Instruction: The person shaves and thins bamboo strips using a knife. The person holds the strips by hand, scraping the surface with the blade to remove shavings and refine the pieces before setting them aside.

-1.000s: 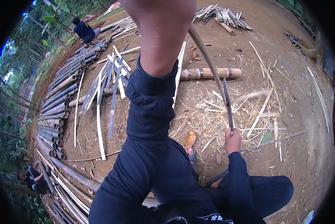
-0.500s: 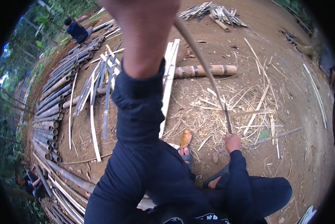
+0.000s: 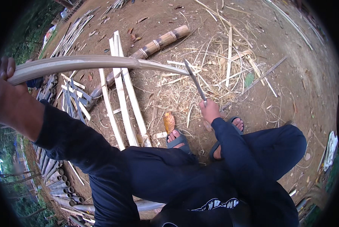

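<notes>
My left hand (image 3: pixel 11 96) is closed around one end of a long split bamboo strip (image 3: pixel 82 62) at the far left. The strip runs across the view in a slight arc to my right, raised above the ground. In front of my feet, my right hand (image 3: pixel 210 110) grips a knife (image 3: pixel 195 81) by its handle. The dark, narrow blade points up and away from me. Its tip lies next to the strip's far end; whether they touch I cannot tell.
Thin bamboo shavings (image 3: pixel 211 73) litter the dirt beyond my sandalled feet. Pale split lengths (image 3: pixel 127 92) rest across a thick bamboo pole (image 3: pixel 160 42). Stacked bamboo poles (image 3: pixel 61 185) lie at the lower left, and a yellow-brown leaf (image 3: pixel 169 122) is beside my left foot.
My left hand has swung from the top of the view to the far left, turning the strip from steep to nearly level. The knife stays in my right hand. The view has shifted.
</notes>
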`<action>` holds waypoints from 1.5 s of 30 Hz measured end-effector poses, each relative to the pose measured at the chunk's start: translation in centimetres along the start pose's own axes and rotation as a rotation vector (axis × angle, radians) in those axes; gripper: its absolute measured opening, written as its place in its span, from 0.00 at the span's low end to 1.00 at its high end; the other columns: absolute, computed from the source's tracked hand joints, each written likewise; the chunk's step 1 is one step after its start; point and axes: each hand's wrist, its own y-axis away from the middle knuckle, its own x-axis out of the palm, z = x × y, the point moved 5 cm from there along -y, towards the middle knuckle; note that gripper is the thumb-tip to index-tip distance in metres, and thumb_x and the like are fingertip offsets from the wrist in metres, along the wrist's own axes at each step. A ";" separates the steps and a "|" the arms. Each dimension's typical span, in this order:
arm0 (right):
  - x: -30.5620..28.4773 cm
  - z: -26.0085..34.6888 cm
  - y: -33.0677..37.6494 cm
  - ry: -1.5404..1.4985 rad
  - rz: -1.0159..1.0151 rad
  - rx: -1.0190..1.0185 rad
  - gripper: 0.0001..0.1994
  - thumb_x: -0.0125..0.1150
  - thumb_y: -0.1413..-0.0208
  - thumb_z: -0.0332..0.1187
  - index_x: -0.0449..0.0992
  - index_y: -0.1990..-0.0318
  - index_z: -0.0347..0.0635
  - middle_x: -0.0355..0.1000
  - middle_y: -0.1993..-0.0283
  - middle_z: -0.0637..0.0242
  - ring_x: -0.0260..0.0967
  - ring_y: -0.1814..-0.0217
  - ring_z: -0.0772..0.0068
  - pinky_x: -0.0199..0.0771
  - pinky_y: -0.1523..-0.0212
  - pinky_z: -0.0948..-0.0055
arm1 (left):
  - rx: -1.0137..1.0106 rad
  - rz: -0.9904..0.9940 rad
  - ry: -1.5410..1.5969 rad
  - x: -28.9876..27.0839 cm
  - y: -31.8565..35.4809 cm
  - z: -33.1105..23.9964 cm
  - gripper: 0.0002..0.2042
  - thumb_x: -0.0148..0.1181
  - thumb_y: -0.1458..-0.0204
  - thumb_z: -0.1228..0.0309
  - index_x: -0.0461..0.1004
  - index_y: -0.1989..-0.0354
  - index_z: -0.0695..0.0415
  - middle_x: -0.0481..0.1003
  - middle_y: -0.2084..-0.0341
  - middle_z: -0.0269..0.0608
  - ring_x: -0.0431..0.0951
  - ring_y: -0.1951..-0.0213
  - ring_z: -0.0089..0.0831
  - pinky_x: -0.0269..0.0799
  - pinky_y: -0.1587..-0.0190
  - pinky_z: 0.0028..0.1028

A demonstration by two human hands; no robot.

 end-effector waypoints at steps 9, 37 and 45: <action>1.4 3.1 2.3 -0.090 -0.030 -0.024 0.17 0.59 0.40 0.40 0.73 0.73 0.32 0.72 0.77 0.45 0.72 0.74 0.41 0.68 0.70 0.51 | 0.287 -0.443 -0.466 10.5 5.2 -0.3 0.07 0.47 0.41 0.69 0.61 0.69 0.57 0.59 0.84 0.35 0.60 0.86 0.24 0.54 0.86 0.26; 9.0 -13.8 2.2 0.251 0.190 0.171 0.21 0.64 0.47 0.43 0.76 0.64 0.26 0.77 0.67 0.42 0.77 0.60 0.44 0.73 0.54 0.55 | -0.099 -0.938 -0.389 -11.3 43.5 -7.8 0.22 0.33 0.32 0.60 0.57 0.36 0.60 0.74 0.51 0.55 0.77 0.47 0.53 0.73 0.42 0.45; 9.0 -13.9 2.1 0.191 0.311 0.240 0.24 0.66 0.49 0.45 0.75 0.60 0.26 0.78 0.62 0.45 0.76 0.58 0.45 0.73 0.54 0.58 | -0.461 -0.905 -0.508 -10.2 48.4 -10.6 0.22 0.37 0.30 0.62 0.59 0.34 0.62 0.77 0.50 0.55 0.80 0.50 0.43 0.80 0.48 0.42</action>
